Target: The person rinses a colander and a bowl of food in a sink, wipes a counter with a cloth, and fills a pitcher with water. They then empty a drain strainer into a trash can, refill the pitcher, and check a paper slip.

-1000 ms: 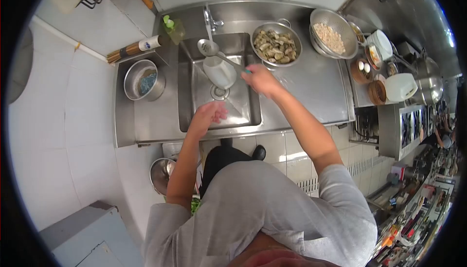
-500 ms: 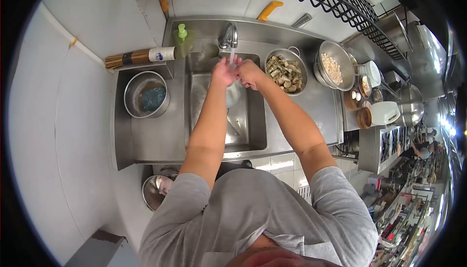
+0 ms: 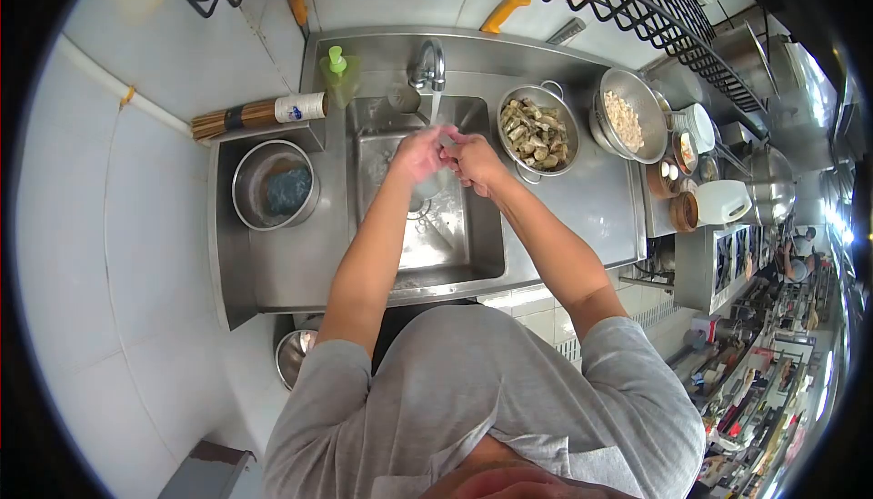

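Over the sink [image 3: 491, 226], my left hand [image 3: 421, 155] and my right hand [image 3: 476, 163] meet in the stream from the running faucet [image 3: 427, 67]. The left is cupped, its fingers bent towards the right hand. My right hand is closed, fingers curled in against the left. Whatever lies between them, if anything, is too small and hidden to make out. Just right of my right hand stands a metal colander [image 3: 572, 149] heaped with grey-brown pieces [image 3: 534, 134]. Water splashes onto the sink floor below my hands.
Left of the sink sit a metal pot [image 3: 238, 192] with a dark blue-green lump, a bundle of sticks [image 3: 232, 120] and a green pump bottle [image 3: 339, 76]. A bowl of pale pieces [image 3: 624, 122] stands right. A black wire rack [image 3: 618, 17] hangs overhead.
Both hands have come slightly down from the faucet, towards me, staying together. More of the water stream and sink floor shows. The view has shifted a little.
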The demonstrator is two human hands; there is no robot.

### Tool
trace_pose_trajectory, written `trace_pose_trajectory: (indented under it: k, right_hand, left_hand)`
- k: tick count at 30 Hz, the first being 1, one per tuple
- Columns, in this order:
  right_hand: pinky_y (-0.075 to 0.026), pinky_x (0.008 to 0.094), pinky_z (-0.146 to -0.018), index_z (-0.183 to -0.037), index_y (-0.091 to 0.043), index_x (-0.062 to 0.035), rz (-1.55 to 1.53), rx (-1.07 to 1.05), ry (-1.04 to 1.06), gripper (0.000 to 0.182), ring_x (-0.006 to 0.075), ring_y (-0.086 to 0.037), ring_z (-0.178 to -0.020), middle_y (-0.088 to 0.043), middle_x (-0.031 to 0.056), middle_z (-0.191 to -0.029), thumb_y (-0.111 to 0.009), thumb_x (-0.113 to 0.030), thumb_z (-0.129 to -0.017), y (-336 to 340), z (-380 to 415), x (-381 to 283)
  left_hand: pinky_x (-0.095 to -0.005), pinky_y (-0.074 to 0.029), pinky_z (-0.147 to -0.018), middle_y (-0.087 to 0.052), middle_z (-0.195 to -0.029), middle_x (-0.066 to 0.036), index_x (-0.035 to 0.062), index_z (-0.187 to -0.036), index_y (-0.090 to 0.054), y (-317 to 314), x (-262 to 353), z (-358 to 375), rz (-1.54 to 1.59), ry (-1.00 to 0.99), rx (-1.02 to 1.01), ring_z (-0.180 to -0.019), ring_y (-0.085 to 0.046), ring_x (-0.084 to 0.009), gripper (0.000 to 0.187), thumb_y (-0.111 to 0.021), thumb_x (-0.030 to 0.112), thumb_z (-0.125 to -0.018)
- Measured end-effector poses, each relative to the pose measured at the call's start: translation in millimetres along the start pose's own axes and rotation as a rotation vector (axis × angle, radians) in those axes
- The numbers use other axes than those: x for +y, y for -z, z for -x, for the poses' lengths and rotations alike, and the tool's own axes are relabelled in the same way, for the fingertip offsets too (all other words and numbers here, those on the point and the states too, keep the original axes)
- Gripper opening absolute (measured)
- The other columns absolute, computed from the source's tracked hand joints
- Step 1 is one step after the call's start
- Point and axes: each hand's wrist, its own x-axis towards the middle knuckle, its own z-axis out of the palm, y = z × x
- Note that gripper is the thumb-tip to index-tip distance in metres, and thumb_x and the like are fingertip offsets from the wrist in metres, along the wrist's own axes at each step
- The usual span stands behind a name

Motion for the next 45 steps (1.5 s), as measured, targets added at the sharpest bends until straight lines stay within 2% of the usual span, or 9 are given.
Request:
trace_pose_trajectory:
  k: [13, 17, 21, 23, 25, 30, 34, 41, 45]
  right_hand:
    - [-0.026, 0.0296, -0.034, -0.078, -0.059, -0.0016, 0.056, 0.064, 0.023, 0.015, 0.013, -0.041, -0.04, -0.05, 0.0053, -0.058, -0.057, -0.011, -0.09, 1.9, -22.5, 18.3]
    - [-0.028, 0.0301, -0.034, -0.079, -0.063, -0.0024, 0.145, 0.017, 0.17, 0.012, 0.0131, -0.043, -0.041, -0.05, 0.0046, -0.058, -0.057, -0.008, -0.088, 17.8, -55.6, 35.6]
    - [-0.034, 0.0336, -0.035, -0.084, -0.071, -0.0009, 0.387, -0.04, 0.167, 0.015, 0.0178, -0.047, -0.04, -0.056, 0.0091, -0.059, -0.056, -0.006, -0.085, 29.4, -18.6, 19.3]
    - [-0.046, 0.038, -0.044, -0.088, -0.074, 0.0005, 1.115, -0.075, 1.048, 0.019, 0.0242, -0.058, -0.049, -0.063, 0.0176, -0.066, -0.057, -0.006, -0.082, 49.4, -46.4, 61.6]
    - [-0.054, 0.0405, -0.058, -0.088, -0.074, 0.0013, 0.686, 0.051, 0.264, 0.02, 0.0311, -0.068, -0.066, -0.066, 0.0236, -0.075, -0.06, -0.008, -0.077, 25.0, 19.8, 27.2]
    - [-0.054, 0.0474, -0.065, -0.085, -0.067, 0.0013, 1.194, 0.23, 0.428, 0.018, 0.0387, -0.069, -0.078, -0.068, 0.0222, -0.081, -0.057, -0.009, -0.073, 57.4, 145.3, 35.0]
    - [-0.051, 0.0493, -0.062, -0.092, -0.055, -0.0026, 1.153, 0.326, 0.399, 0.017, 0.038, -0.066, -0.075, -0.066, 0.0176, -0.077, -0.056, -0.008, -0.076, 109.7, 241.6, 92.6]
    - [-0.048, 0.0527, -0.061, -0.093, -0.051, -0.0069, 0.868, 0.923, 0.204, 0.011, 0.042, -0.062, -0.068, -0.061, 0.0195, -0.07, -0.053, -0.018, -0.094, 202.9, 431.2, 223.7]
    - [-0.047, 0.055, -0.062, -0.093, -0.051, -0.0049, 0.737, 1.181, 0.031, 0.015, 0.0445, -0.061, -0.069, -0.061, 0.0221, -0.071, -0.053, -0.019, -0.095, 261.7, 524.3, 336.2]
  left_hand:
    - [-0.0353, -0.05, -0.077, -0.067, -0.096, -0.007, 0.0034, -0.108, -0.064, 26.4, 1.7, -17.2, 0.026, 0.015, 0.035, -0.083, -0.063, -0.0217, 0.025, -0.057, 0.025, -0.098]
    - [-0.0366, -0.051, -0.069, -0.066, -0.091, -0.011, 0.0001, -0.109, -0.064, -24.5, -12.9, -18.7, 0.237, 0.0, 0.327, -0.075, -0.063, -0.0245, 0.023, -0.056, 0.017, -0.095]
    - [-0.0507, -0.053, -0.089, -0.062, -0.075, -0.009, 0.0009, -0.107, -0.063, 90.0, -13.2, -40.7, 0.301, -0.001, -0.26, -0.077, -0.065, -0.0288, 0.023, -0.059, 0.02, -0.095]
    - [-0.051, -0.053, -0.088, -0.063, -0.091, -0.007, 0.0052, -0.103, -0.061, 91.3, -2.3, -41.0, 0.108, 0.088, -0.035, -0.089, -0.064, -0.0274, 0.017, -0.056, 0.021, -0.097]
    - [-0.0415, -0.054, -0.077, -0.064, -0.088, -0.004, 0.0106, -0.096, -0.063, 24.9, -10.5, -6.1, 0.042, 0.053, 0.079, -0.085, -0.06, -0.0203, 0.021, -0.058, 0.032, -0.098]
    - [-0.0314, -0.053, -0.069, -0.067, -0.083, -0.004, 0.0081, -0.101, -0.066, -8.7, -7.0, 37.0, -0.583, 0.253, 0.197, -0.074, -0.065, -0.0163, 0.024, -0.06, 0.032, -0.098]
    - [-0.03, -0.053, -0.071, -0.069, -0.083, -0.006, 0.0036, -0.096, -0.068, -34.6, -36.8, 51.3, -0.952, 0.059, 0.015, -0.074, -0.066, -0.0178, 0.017, -0.066, 0.02, -0.092]
    - [-0.0398, -0.051, -0.084, -0.07, -0.097, -0.013, 0.0054, -0.099, -0.07, -192.9, -187.0, 45.3, -1.757, -0.477, -0.495, -0.093, -0.066, -0.0302, 0.02, -0.071, 0.016, -0.082]
    - [-0.0415, -0.05, -0.088, -0.069, -0.102, -0.014, 0.0068, -0.1, -0.071, -292.6, -307.1, 39.1, -1.819, -0.433, -0.683, -0.099, -0.063, -0.0344, 0.022, -0.071, 0.019, -0.082]
